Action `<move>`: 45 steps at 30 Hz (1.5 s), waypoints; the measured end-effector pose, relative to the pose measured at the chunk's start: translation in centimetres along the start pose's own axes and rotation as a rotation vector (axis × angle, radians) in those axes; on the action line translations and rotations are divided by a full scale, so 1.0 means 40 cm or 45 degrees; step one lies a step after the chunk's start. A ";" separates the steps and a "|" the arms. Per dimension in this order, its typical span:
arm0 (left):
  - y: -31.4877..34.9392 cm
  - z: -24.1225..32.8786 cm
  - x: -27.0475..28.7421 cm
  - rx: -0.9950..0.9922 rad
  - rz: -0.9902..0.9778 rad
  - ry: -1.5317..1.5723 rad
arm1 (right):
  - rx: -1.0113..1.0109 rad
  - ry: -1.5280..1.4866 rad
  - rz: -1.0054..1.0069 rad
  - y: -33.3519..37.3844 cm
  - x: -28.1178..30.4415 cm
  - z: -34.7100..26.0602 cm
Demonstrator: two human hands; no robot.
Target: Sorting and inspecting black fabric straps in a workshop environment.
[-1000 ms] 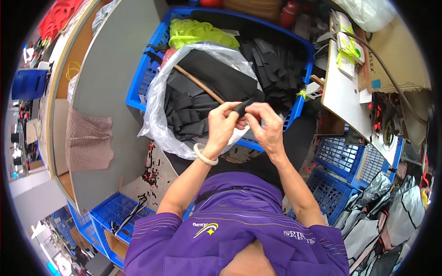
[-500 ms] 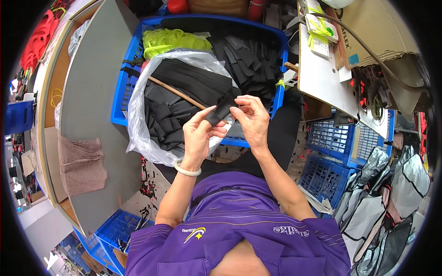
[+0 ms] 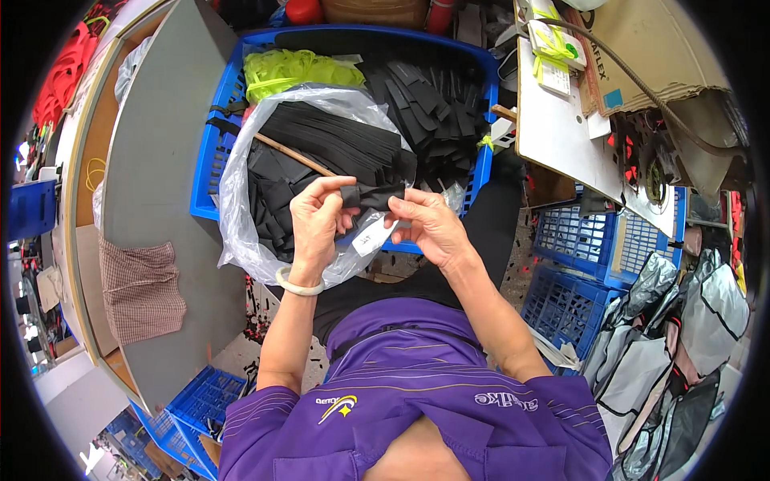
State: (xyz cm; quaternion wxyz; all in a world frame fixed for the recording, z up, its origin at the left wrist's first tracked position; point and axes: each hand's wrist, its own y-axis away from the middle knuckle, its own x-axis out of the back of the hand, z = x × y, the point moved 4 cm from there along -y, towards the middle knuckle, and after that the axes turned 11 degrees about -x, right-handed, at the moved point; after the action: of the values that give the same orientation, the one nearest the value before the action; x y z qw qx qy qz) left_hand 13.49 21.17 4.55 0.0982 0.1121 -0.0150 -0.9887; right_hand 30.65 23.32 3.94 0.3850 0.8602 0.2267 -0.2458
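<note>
At the far left, red straps [image 3: 64,80] hung above a blue bin [image 3: 32,210]. A brown checked cloth [image 3: 143,289] lay draped over the lower part of a grey panel [image 3: 172,160], and a blue crate [image 3: 204,401] sat low beside it. Dark and red scraps [image 3: 257,317] littered the floor. Next came a blue basket [image 3: 490,172], with yellow-green straps [image 3: 301,72] and a clear bag [image 3: 234,232] of black pieces inside; a stick [image 3: 290,152] slanted over them. The left hand [image 3: 315,226] pinched one end of a black strip [image 3: 374,198], the right hand [image 3: 433,228] the other, so it spanned the gap between them, above the bag's near right side. Farther right stood a white board [image 3: 549,128], a cardboard box [image 3: 654,60], stacked crates [image 3: 573,228] and piled silver-grey pieces [image 3: 682,321] with black edging.
</note>
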 end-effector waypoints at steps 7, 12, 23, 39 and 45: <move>-0.003 -0.009 -0.073 0.012 0.133 0.861 | 0.164 0.310 0.089 0.007 -0.032 0.064; -0.008 -0.011 -0.085 0.100 0.100 0.907 | -0.028 0.365 -0.071 0.008 -0.053 0.097; -0.009 -0.047 -0.117 0.292 0.128 0.850 | 0.785 1.889 0.435 -0.024 -0.044 0.039; -0.017 -0.078 -0.042 0.354 0.115 1.255 | -0.307 0.036 -0.332 -0.065 -0.109 0.069; -0.011 -0.043 -0.038 0.190 0.136 1.110 | -0.134 -0.172 -0.041 -0.035 -0.104 0.068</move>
State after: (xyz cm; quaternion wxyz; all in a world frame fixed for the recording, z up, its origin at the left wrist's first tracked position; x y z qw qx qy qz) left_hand 15.26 21.88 3.18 0.1378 0.5245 -0.0494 -0.8388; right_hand 25.95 21.23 4.07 0.4401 0.8164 0.2267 -0.2973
